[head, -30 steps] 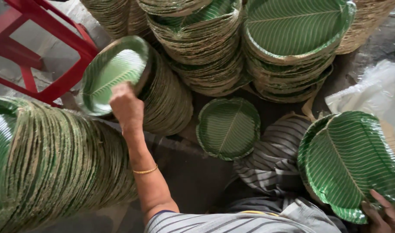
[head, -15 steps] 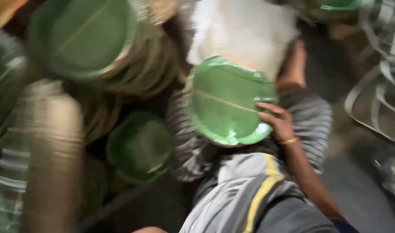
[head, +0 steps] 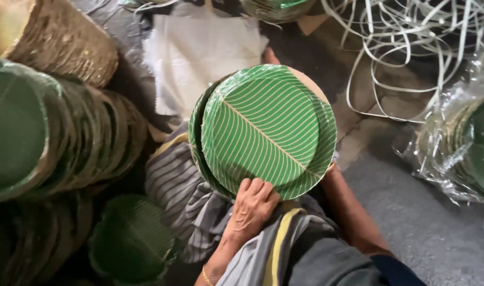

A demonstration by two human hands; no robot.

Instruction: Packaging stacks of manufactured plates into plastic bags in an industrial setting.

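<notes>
A small stack of green leaf-print plates (head: 265, 132) sits gathered on the lap, the left hand (head: 251, 207) gripping its near rim. The right hand is hidden behind the stack (grip impossible to tell). Left of it, long plate stacks (head: 67, 143) lie unwrapped; right of it, one plastic-wrapped bundle (head: 459, 148) lies finished.

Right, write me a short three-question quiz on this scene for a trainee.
1. True or false: the left hand grips the lower rim of the green leaf-patterned plates.
2. What lies loose on the floor at top right? A) white strapping bands B) red rope C) blue hose
3. Fill in: the plate stack at far right is wrapped in clear ____.
Key: 1 true; 2 A; 3 plastic.
</notes>
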